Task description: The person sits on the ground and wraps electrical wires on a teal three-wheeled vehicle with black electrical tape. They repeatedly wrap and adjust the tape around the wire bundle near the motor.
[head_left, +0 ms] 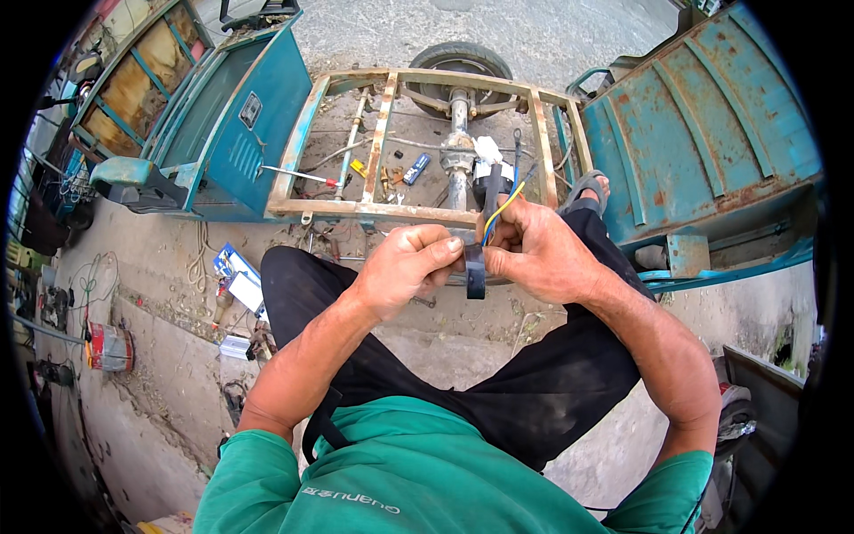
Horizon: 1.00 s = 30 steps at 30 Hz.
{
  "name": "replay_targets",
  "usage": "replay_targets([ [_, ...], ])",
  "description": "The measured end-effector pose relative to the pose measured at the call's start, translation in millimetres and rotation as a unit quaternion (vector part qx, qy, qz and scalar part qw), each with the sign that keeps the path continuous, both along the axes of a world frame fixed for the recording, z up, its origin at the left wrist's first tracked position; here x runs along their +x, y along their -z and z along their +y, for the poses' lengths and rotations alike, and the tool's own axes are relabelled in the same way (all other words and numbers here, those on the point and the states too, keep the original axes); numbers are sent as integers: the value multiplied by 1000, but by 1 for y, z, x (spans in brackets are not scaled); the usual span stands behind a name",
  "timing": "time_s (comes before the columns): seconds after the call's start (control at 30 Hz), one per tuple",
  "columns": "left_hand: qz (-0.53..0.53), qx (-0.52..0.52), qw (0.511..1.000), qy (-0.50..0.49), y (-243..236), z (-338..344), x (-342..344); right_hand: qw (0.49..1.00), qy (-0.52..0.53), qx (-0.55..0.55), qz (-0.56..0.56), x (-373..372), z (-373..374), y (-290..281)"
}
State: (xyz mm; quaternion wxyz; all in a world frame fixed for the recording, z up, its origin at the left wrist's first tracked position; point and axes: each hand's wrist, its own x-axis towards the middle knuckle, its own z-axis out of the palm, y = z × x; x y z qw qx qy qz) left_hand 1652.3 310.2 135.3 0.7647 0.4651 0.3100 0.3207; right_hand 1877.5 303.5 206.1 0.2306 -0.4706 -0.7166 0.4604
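Both my hands meet in front of the rusty frame. Fingers of my left hand [407, 269] are closed in a pinch at the near end of a roll of black tape [476, 274], which hangs between the hands. My right hand [553, 256] is closed around a bundle of wires, its thumb close beside the roll. From that grip a yellow wire [506, 210] and a blue wire [516, 182] rise, next to a thick black cable [490, 191]. The exact contact between fingertips and tape is partly hidden.
Ahead lies a vehicle frame [382, 133] with an axle [458, 142] and wheel [461, 60]. Teal body panels stand left [253, 116] and right [703, 125]. A blue-and-white box [415, 169] and a screwdriver [302, 175] sit nearby. At left is a red-and-white bucket [110, 347].
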Motion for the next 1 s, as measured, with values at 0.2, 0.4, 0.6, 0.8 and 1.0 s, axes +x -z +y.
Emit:
replay_targets([
  [0.2, 85, 166, 981, -55, 2, -6, 3, 999, 28, -22, 7, 0, 3, 3],
  [0.4, 144, 156, 974, -83, 8, 0, 3, 999, 1, -46, 16, 2, -1, -5],
  [0.6, 165, 105, 976, -90, 17, 5, 9, 996, -38, -1, -79, -2, -8, -8],
  [0.8, 179, 70, 980, -49, 8, 9, 9, 995, 7, 62, -84, -10, -10, -9],
  [1.0, 189, 131, 971, -67, -9, 6, 4, 986, 43, 19, -162, -5, 1, -12],
])
